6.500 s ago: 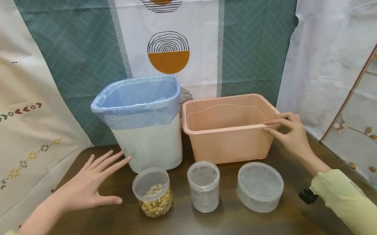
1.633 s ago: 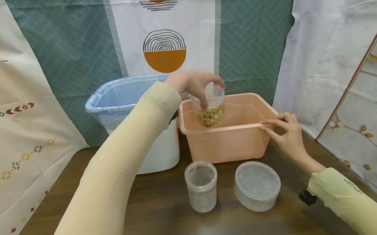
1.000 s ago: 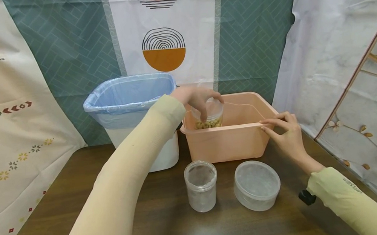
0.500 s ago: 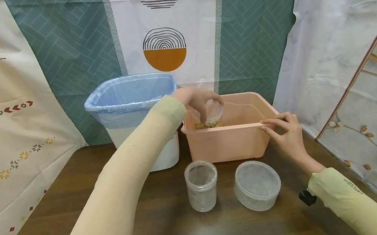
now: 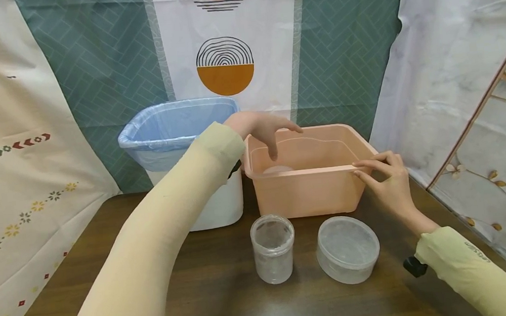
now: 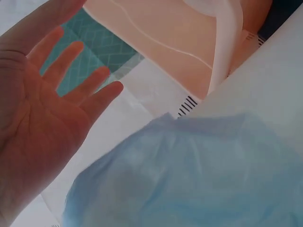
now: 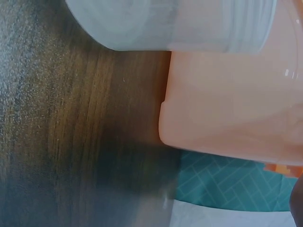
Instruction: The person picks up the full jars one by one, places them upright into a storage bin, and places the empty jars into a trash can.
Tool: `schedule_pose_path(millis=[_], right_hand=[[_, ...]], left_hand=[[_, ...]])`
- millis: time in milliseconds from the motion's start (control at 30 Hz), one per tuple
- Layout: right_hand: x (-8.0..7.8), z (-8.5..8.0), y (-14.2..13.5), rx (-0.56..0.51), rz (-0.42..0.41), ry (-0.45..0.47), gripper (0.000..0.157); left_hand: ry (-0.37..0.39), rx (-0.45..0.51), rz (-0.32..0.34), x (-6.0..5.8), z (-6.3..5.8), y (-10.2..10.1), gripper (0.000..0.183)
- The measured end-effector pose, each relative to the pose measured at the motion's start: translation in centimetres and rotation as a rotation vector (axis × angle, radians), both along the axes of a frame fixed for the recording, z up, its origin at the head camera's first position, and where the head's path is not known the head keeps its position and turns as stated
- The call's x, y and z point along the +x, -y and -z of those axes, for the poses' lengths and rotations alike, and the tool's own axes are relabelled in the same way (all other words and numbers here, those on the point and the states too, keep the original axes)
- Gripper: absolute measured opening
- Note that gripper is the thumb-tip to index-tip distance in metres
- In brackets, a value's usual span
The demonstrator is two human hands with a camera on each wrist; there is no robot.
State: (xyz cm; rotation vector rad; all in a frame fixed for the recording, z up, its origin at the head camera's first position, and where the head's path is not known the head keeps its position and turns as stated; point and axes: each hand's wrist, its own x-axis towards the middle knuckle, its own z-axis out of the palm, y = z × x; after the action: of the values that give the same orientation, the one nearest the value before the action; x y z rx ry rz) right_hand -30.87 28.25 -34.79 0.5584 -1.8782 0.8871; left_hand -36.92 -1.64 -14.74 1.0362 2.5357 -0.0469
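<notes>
In the head view my left hand (image 5: 266, 128) hovers over the left part of the peach plastic basin (image 5: 307, 193), fingers spread and holding nothing. Below it, inside the basin, shows the pale round top of the clear jar (image 5: 278, 169); the rest is hidden behind the front wall. The left wrist view shows the palm and loose fingers (image 6: 97, 97) beside the basin. My right hand (image 5: 390, 180) pinches the basin's rim at its right front corner between thumb and fingers.
In front of the basin stand an open clear jar (image 5: 274, 257) and a wide, low clear container (image 5: 349, 253) on the dark wooden table (image 5: 230, 302). Left of the basin is a white bin (image 5: 216, 207) lined with a blue bag (image 5: 143, 156). Patterned cloths hang behind.
My left hand carried the jar of cashews from the table into the basin, lowered it, then let go and lifted slightly. The right hand has kept its pinch on the rim.
</notes>
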Motion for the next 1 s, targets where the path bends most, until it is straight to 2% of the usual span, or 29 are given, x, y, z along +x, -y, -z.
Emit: schedule_pose_path(millis=[167,300,400,567,800,1000], right_hand=[[0.1,0.2,-0.1,-0.003,0.0,0.007,0.032],[0.2,0.3,-0.1,-0.003,0.004,0.013,0.032],[0.3,0.3,-0.1,-0.004,0.006,0.018,0.031],[0.3,0.4,-0.2,-0.007,0.005,0.018,0.031],[0.4,0.2,-0.2,-0.01,0.005,0.011,0.031],[0.1,0.1,-0.1,-0.009,0.004,0.011,0.031]], left_hand=[[0.014,0.06,-0.015,0.2,-0.6,0.5,0.085],[0.019,0.085,0.004,0.3,-1.2,0.9,0.084],[0.004,0.111,0.028,0.4,-1.9,1.3,0.084],[-0.006,0.177,0.021,0.8,-3.5,2.4,0.084],[-0.041,0.274,0.02,1.6,-5.3,5.0,0.084],[-0.11,0.386,-0.005,2.3,-5.7,8.3,0.08]])
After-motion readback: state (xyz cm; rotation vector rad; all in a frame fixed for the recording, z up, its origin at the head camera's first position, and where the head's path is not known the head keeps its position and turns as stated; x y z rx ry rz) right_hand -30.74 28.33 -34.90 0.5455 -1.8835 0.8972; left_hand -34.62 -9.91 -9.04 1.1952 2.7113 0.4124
